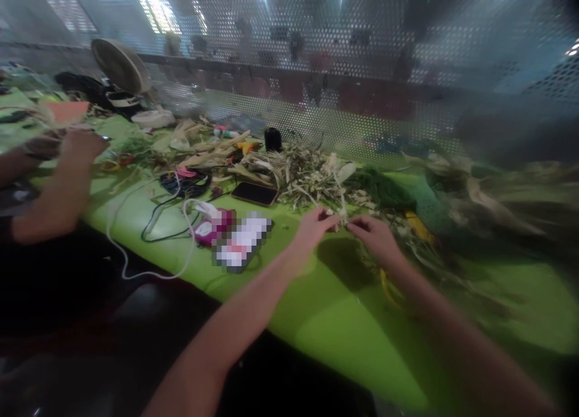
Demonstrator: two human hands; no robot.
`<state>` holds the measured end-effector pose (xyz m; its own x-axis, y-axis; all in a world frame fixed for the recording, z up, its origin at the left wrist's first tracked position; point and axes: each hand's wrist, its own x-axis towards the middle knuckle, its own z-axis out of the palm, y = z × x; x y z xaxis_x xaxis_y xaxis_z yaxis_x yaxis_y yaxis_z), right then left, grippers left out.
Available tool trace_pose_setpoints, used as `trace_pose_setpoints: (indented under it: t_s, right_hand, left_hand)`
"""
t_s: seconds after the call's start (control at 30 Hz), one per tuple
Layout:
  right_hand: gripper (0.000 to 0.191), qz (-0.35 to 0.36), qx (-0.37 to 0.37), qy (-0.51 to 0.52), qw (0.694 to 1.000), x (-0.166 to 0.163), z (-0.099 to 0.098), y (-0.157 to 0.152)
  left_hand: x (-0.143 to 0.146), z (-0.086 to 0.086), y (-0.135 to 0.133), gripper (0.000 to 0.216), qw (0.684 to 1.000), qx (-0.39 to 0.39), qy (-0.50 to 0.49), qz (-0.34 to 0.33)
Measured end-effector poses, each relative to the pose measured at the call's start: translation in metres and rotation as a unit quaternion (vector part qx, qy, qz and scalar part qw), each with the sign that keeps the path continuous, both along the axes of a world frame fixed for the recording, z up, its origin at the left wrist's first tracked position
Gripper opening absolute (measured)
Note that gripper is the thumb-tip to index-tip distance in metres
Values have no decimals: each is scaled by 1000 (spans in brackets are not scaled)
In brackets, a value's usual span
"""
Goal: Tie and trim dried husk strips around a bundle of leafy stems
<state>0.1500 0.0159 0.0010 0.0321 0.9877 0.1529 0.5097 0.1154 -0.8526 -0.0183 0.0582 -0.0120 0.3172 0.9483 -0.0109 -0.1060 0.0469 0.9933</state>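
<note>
My left hand (313, 227) and my right hand (376, 237) meet over the green table (344, 326), both pinched on a pale dried leaf strip (341, 206) that runs up from between the fingertips. Just beyond them lies a heap of dried husks and leaf strips (298, 169). A yellow strip (388, 287) lies under my right wrist.
A dark phone (254, 193) lies left of my hands, with a pink gadget (212, 226) and white and black cables (149, 224) further left. Another person's arm (63, 187) rests at the left edge. A small black cup (272, 139) and a fan (121, 65) stand at the back. More husks pile up at the right.
</note>
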Motion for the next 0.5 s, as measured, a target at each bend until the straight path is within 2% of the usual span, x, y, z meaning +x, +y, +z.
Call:
trace_pose_setpoints:
  t_s: [0.13,0.27,0.37,0.5]
  right_hand:
    - [20,13,39,-25,999,-1,4,-2]
    - [18,4,7,-9,1000,-3,3,-1]
    - [18,13,-51,93,994,-5,3,-1]
    - [24,31,-94,234,967,-8,4,-4]
  left_hand:
    - [0,-5,2,27,999,33,24,-1]
    - [2,-7,2,26,999,34,28,-7]
    - [2,-5,1,25,999,-3,-31,-22]
    - [2,0,0,26,989,-51,-118,-70]
